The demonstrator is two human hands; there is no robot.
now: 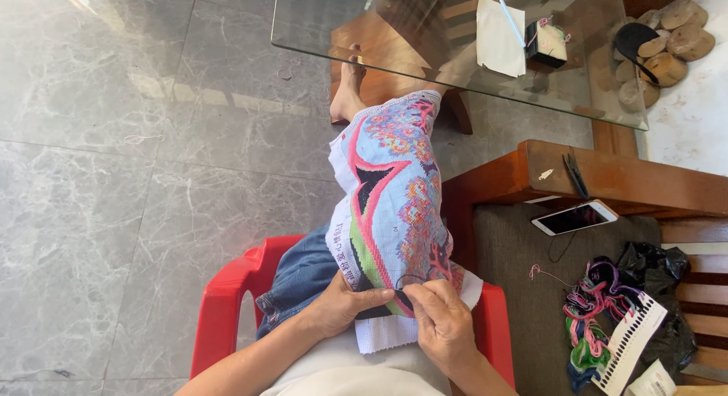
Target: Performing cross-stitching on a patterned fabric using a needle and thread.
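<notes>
Lower centre: left hand (345, 303) grips the embroidered cloth (394, 206) draped over the knee; right hand (440, 320) pinches a dark thread (410, 278) at its edge. Slack thread may tangle, or cloth slide off the lap.

Cross-stitch cloth (394, 206) draped over the lap, on a plastic chair (227, 305), both hands at its near edge.

Left hand (345, 305) and right hand (442, 320) side by side on the cloth's near end, close to touching. Floor (114, 176) to the left. Glass counter (455, 62) ahead, beyond the cloth; on it a sheet of paper (497, 39) with a pen (512, 20) across it, a small box (546, 43) just right of those. Stones (667, 47) further right, at the far corner. Wooden bench (607, 180) to the right of the chair; on its cushion a phone (574, 217) at the far side, a bundle of threads (595, 320) nearer, beside a thread card (633, 343) and a bag (660, 290).
</notes>
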